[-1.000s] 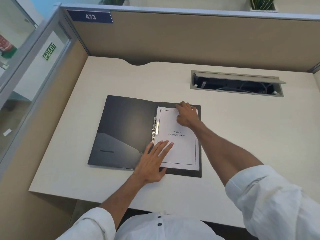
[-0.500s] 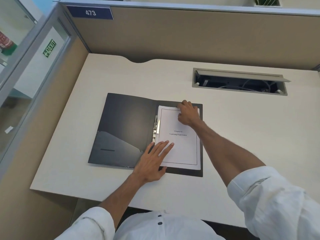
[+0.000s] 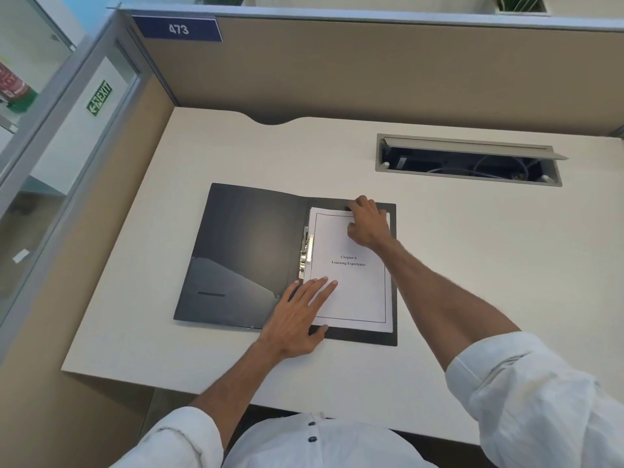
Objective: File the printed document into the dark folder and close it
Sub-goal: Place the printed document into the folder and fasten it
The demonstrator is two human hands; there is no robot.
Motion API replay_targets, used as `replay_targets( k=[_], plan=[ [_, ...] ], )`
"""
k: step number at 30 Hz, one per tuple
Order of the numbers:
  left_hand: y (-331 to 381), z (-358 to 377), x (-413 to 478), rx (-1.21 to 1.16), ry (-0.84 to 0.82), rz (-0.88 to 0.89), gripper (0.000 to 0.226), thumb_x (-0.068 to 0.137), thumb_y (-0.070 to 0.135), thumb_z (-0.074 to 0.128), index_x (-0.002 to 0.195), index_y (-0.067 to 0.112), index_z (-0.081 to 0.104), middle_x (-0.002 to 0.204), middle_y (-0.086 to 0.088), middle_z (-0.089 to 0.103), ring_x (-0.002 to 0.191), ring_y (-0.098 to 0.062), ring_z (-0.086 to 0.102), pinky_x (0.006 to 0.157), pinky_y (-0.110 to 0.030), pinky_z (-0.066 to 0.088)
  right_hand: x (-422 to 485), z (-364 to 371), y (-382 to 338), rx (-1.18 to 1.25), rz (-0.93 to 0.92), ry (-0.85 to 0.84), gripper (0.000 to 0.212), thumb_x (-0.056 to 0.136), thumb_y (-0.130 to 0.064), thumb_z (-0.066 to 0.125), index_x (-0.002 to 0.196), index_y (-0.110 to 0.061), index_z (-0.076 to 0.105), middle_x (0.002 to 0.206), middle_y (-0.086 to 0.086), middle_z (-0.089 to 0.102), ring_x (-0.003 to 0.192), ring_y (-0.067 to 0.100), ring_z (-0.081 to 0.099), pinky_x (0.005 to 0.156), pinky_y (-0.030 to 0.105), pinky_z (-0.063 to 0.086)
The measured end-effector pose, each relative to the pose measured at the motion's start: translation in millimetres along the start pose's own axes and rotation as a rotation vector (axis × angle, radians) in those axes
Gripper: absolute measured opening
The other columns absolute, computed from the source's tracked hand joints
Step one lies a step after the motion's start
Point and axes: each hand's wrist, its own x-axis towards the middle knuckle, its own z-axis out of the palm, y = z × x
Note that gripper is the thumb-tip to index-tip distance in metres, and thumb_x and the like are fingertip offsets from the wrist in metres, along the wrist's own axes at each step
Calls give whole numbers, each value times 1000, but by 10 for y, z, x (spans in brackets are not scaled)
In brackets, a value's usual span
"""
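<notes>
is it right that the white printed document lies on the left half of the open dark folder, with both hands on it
Not quite. The head view shows the white printed document on the right half of the open dark folder, with the left hand and right hand on it.

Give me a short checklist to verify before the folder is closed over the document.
1. Printed document lies on the right half of the dark folder: ok.
2. Sheet is squared to the folder: not ok, slightly askew.
3. Sheet's left edge sits under the metal clip: cannot tell.
4. Left hand presses flat on the lower left corner: ok.
5. Right hand is on the top edge: ok.
6. Left cover is free of objects so it can swing over: ok.
</notes>
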Motion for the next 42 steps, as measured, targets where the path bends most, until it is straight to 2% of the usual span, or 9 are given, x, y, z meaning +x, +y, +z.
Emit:
replay_targets(
  k=[5,11,15,24,27,31,33,36,42],
  plan=[
    [-47,9,-22,-83,182,-110,79,104,45,55,173,27,20,175,3,33,157,-19,37,132,-46,31,-328,-61,83,316,141,280,45,89,-3,56,133,-13,62,129,7,58,122,30,55,95,45,47],
    [-11,78,60,-224,366,-446,46,107,29,57,150,19,49,134,-1,58,113,-22,61,96,-45,60,-1162,-3,253,503,479,374,37,86,4,48,115,-9,68,116,7,58,96,29,62,85,37,49],
    [56,121,86,-296,410,-609,28,106,24,55,134,18,56,117,-1,58,103,-26,61,87,-50,60,-1547,126,430,546,586,291,39,86,4,48,113,-10,74,113,9,68,101,29,67,84,32,45],
    [193,198,95,-344,427,-631,14,106,19,55,118,20,60,107,-1,61,91,-29,63,73,-48,60,-1804,177,431,538,577,194,38,85,1,50,109,-8,77,106,7,78,98,29,71,81,30,48],
    [227,196,97,-338,428,-644,12,106,18,55,116,20,61,107,-1,62,91,-29,63,74,-47,60,-1805,152,388,516,567,183,32,81,2,49,99,-2,74,97,12,77,89,36,70,76,38,55],
    [241,204,97,-331,435,-649,11,105,17,56,114,18,62,106,0,62,91,-28,62,74,-45,58,-1832,184,345,458,524,160,23,75,0,45,84,4,65,83,20,69,66,32,53,59,35,44],
    [248,203,98,-329,436,-645,10,105,17,56,113,17,63,106,0,62,91,-28,62,74,-44,57,-1857,155,306,434,500,153,11,75,2,45,71,-1,55,71,13,56,61,29,43,54,33,34],
    [250,210,90,-322,440,-637,10,105,17,56,112,16,63,107,-1,62,90,-28,62,74,-44,57,-1890,88,257,393,465,170,24,75,6,44,63,-13,35,66,2,34,55,23,27,49,32,22],
    [268,227,45,-257,419,-625,17,107,18,55,119,13,65,106,-3,60,90,-27,62,75,-44,60,-1913,144,235,376,475,166,29,79,4,45,63,-15,32,76,5,39,53,18,28,49,30,23]
  ],
)
